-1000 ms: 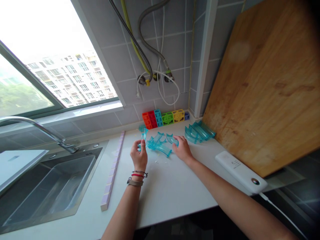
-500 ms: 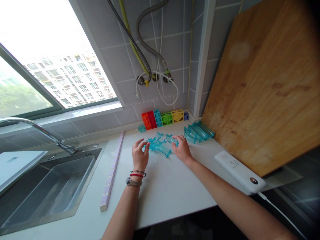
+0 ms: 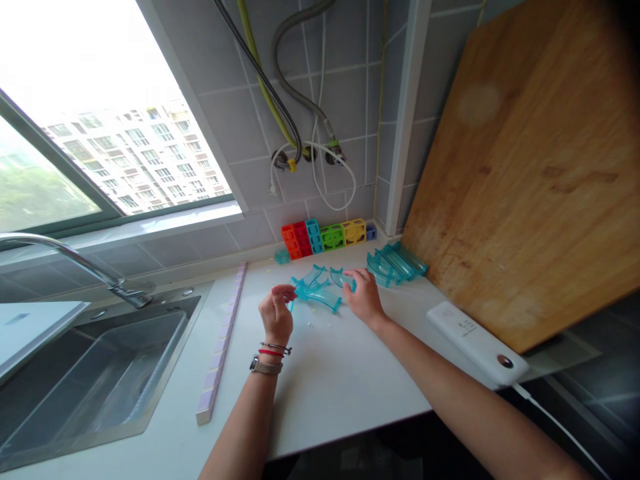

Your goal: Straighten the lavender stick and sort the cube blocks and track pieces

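Translucent turquoise curved track pieces (image 3: 325,299) lie in a loose cluster on the white counter. My left hand (image 3: 277,313) is at the cluster's left end, fingers bent and pressed together. A turquoise edge shows just below these fingertips, but what they hold, if anything, is hidden. My right hand (image 3: 365,295) has its thumb and fingers closed around the right end of a separate short curved track piece (image 3: 340,277), which rests on the counter. Beyond that hand, more turquoise track pieces (image 3: 395,262) are grouped together against the wooden board.
A row of coloured plastic blocks (image 3: 333,236) stands along the wall, with a small turquoise piece (image 3: 282,256) at its left. A lilac strip (image 3: 223,347) lies beside the sink (image 3: 159,407). At right are a white power bank (image 3: 475,343) with a cable and a leaning wooden board (image 3: 540,160).
My left hand has turned and drawn slightly down and left, its fingers now closer together. My right hand stays at the short curved track piece.
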The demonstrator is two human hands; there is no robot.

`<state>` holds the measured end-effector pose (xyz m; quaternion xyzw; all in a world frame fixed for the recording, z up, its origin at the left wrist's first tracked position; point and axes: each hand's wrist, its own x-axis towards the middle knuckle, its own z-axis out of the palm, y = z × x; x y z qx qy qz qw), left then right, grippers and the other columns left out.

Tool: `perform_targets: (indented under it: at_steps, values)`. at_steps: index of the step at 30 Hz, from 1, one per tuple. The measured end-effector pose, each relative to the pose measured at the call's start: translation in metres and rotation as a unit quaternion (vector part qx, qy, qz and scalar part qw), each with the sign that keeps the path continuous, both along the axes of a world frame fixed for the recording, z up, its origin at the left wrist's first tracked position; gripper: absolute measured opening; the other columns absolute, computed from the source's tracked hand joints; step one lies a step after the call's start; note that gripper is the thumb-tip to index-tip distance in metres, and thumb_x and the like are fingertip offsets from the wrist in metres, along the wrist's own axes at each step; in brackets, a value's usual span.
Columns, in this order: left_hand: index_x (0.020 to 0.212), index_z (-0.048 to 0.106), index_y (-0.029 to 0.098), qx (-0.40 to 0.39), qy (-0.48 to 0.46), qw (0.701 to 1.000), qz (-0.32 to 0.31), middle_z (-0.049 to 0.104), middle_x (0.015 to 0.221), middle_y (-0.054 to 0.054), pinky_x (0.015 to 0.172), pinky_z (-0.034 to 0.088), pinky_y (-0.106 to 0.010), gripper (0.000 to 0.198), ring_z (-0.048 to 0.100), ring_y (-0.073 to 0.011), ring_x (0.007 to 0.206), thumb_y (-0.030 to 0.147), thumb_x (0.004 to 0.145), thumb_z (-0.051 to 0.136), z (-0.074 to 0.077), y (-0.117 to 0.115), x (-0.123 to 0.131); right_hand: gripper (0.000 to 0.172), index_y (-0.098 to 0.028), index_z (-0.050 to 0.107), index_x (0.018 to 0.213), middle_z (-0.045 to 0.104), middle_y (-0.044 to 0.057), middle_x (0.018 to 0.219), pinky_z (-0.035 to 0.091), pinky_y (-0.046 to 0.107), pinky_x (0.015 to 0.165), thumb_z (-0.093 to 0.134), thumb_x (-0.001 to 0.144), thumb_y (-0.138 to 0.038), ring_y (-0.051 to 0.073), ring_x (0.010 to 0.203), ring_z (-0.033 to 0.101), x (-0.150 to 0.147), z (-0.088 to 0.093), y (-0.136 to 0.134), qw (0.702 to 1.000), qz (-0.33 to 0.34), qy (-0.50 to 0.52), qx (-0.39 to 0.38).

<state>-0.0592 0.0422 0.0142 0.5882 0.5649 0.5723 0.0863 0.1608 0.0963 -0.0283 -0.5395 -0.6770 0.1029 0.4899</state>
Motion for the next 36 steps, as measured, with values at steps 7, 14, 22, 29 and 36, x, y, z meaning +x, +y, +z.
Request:
perform_targets:
  at_steps: [7, 14, 22, 29, 36]
  values:
    - [0.076, 0.069, 0.019, -0.026, -0.015, 0.995, -0.098, 0.060, 0.058, 0.000, 0.055, 0.045, -0.024, 0.056, 0.053, -0.0115, 0.050, 0.051, 0.105, 0.035, -0.001, -0.003, 0.013, 0.034, -0.014, 0.071, 0.115, 0.061, 0.020, 0.130, 0.028, 0.057, 0.111, 0.063, 0.085, -0.024, 0.038, 0.129, 0.046, 0.018, 0.002, 0.009, 0.983, -0.131, -0.131, -0.014]
    - [0.074, 0.068, 0.019, -0.040, 0.031, 0.990, -0.129, 0.060, 0.057, 0.001, 0.055, 0.044, -0.024, 0.049, 0.054, -0.0121, 0.051, 0.046, 0.104, 0.042, -0.001, -0.003, 0.017, 0.036, -0.016, 0.072, 0.120, 0.064, 0.018, 0.127, 0.040, 0.045, 0.099, 0.065, 0.086, -0.025, 0.033, 0.112, 0.059, 0.020, 0.002, 0.008, 0.976, -0.110, -0.170, -0.085]
    - [0.071, 0.069, 0.018, -0.051, 0.049, 0.989, -0.127, 0.061, 0.056, 0.001, 0.056, 0.043, -0.024, 0.043, 0.056, -0.0123, 0.052, 0.042, 0.102, 0.050, 0.000, -0.005, 0.024, 0.028, -0.017, 0.076, 0.108, 0.066, 0.018, 0.123, 0.047, 0.039, 0.087, 0.066, 0.082, -0.012, 0.031, 0.107, 0.064, 0.039, 0.009, 0.013, 0.985, -0.084, -0.121, -0.091]
    - [0.064, 0.064, 0.018, -0.053, 0.046, 0.989, -0.133, 0.059, 0.052, 0.001, 0.052, 0.041, -0.023, 0.046, 0.053, -0.0110, 0.047, 0.044, 0.100, 0.053, 0.003, -0.007, 0.030, 0.023, -0.016, 0.076, 0.101, 0.072, 0.016, 0.122, 0.047, 0.040, 0.098, 0.056, 0.094, -0.027, 0.028, 0.114, 0.063, 0.034, 0.022, 0.010, 0.998, -0.029, -0.041, -0.021]
    - [0.085, 0.069, 0.019, -0.114, 0.024, 0.973, -0.198, 0.069, 0.072, -0.001, 0.051, 0.046, -0.022, 0.034, 0.060, -0.0122, 0.055, 0.052, 0.091, 0.066, 0.004, -0.011, 0.038, 0.026, -0.019, 0.074, 0.086, 0.077, 0.012, 0.113, 0.053, 0.038, 0.092, 0.072, 0.085, -0.045, 0.027, 0.109, 0.069, 0.002, 0.032, -0.019, 0.948, 0.206, 0.224, -0.090]
